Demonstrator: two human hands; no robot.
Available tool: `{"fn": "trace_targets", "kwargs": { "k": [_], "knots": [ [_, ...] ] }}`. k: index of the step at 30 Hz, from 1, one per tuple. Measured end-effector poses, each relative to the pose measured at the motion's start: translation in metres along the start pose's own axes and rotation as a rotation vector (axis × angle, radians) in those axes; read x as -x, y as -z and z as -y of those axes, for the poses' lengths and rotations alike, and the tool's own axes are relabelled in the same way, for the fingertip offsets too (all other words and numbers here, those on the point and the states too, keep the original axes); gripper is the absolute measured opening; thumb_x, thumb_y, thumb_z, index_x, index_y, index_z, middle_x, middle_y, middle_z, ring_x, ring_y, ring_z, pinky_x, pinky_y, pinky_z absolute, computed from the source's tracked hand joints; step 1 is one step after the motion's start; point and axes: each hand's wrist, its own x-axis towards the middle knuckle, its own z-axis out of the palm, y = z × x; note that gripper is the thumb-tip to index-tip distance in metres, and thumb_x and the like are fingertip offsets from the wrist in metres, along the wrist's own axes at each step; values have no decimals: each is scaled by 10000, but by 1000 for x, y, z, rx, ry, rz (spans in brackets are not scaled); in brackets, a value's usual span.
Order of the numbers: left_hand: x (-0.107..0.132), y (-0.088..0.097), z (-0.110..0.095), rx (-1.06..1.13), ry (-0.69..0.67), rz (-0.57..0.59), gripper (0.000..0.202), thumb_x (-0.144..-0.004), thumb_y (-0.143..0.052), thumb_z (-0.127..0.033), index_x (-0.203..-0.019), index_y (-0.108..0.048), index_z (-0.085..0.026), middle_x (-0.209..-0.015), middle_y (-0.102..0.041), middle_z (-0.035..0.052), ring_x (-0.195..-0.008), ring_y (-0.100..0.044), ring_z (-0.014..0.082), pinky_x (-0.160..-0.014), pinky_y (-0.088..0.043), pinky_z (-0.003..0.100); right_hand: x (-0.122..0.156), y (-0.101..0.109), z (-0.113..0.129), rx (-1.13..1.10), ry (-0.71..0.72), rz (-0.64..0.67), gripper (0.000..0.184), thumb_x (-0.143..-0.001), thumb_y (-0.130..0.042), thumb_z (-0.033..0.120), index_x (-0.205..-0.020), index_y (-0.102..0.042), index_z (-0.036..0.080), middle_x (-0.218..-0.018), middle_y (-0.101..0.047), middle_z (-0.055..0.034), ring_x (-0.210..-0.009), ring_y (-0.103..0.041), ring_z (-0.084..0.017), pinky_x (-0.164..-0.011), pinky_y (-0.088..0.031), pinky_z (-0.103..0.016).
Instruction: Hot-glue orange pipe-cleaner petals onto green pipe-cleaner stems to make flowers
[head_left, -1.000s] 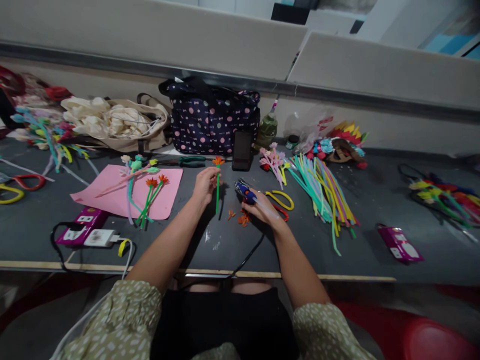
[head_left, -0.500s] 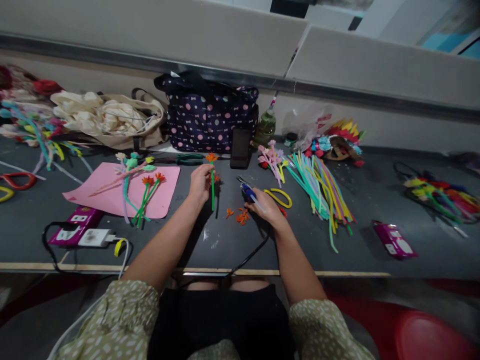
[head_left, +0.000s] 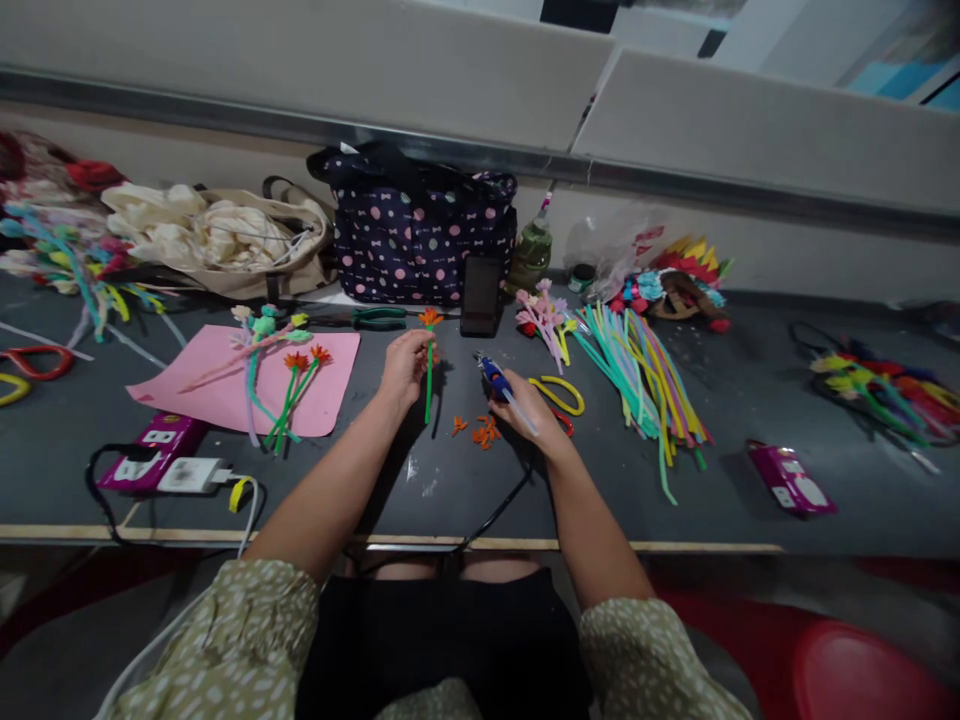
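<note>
Between the fingertips of my left hand point(head_left: 406, 366) is a pipe-cleaner flower with an orange head and a green stem point(head_left: 429, 390), held upright above the dark table. My right hand point(head_left: 526, 408) is closed around a blue glue gun point(head_left: 493, 376). Its tip points up and to the left, a pale glue stick point(head_left: 522, 412) sticks out of its back, and a black cord trails toward the table edge. Small orange pipe-cleaner pieces point(head_left: 485, 433) lie on the table just left of my right hand. Two finished orange flowers point(head_left: 297, 362) rest with other flowers on a pink sheet point(head_left: 217, 365).
Yellow-and-red-handled scissors point(head_left: 562, 393) lie beside my right hand, with a bundle of coloured pipe cleaners point(head_left: 652, 385) farther right. Behind stand a phone point(head_left: 481, 297), a dark patterned bag point(head_left: 424, 235) and a green bottle point(head_left: 532, 252). Pliers point(head_left: 379, 318) lie before the bag.
My left hand and the orange flower have shifted slightly to the right. The glue gun has turned a little in my right hand, which stays in nearly the same place.
</note>
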Motion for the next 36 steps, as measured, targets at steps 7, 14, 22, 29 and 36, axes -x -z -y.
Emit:
{"fn": "trace_targets", "kwargs": {
  "k": [7, 14, 22, 29, 36],
  "knots": [
    [0, 0, -1, 6, 6, -20, 177, -566, -750, -214, -684, -627, -167, -585, -565, -28, -493, -514, 70, -461, -397, 163, 1, 3, 1, 34, -10, 89, 200, -727, -693, 246, -859, -542, 233, -819, -663, -37, -742, -629, -222, -650, -433, -291],
    [2, -1, -3, -4, 7, -16, 190, -567, -761, -227, -689, -626, -173, -589, -574, -22, -480, -497, 78, -444, -393, 178, 7, 3, 8, -210, -55, 282, 159, -813, -636, 294, -883, -505, 239, -681, -646, 23, -529, -633, -170, -564, -449, -271],
    [1, 0, -3, 17, -7, -23, 203, -547, -769, -234, -674, -622, -177, -602, -575, -16, -498, -518, 86, -433, -405, 184, 7, 5, 17, -446, 26, 205, 155, -814, -621, 315, -884, -504, 241, -722, -681, -6, -640, -695, -203, -601, -538, -306],
    [-3, 5, -7, 70, -100, -87, 170, -558, -744, -213, -653, -606, -188, -605, -549, -29, -488, -481, 64, -435, -362, 183, 12, 0, 20, -668, -175, 463, 177, -781, -658, 346, -868, -553, 232, -574, -655, 26, -503, -667, -188, -476, -533, -272],
    [-8, 11, -14, 82, -167, -195, 159, -543, -707, -249, -624, -576, -208, -595, -516, -30, -497, -447, 78, -427, -334, 201, 5, -5, 24, -779, -134, 204, 202, -709, -753, 353, -782, -616, 223, -747, -721, -22, -714, -708, -194, -614, -570, -285]
  ]
}}
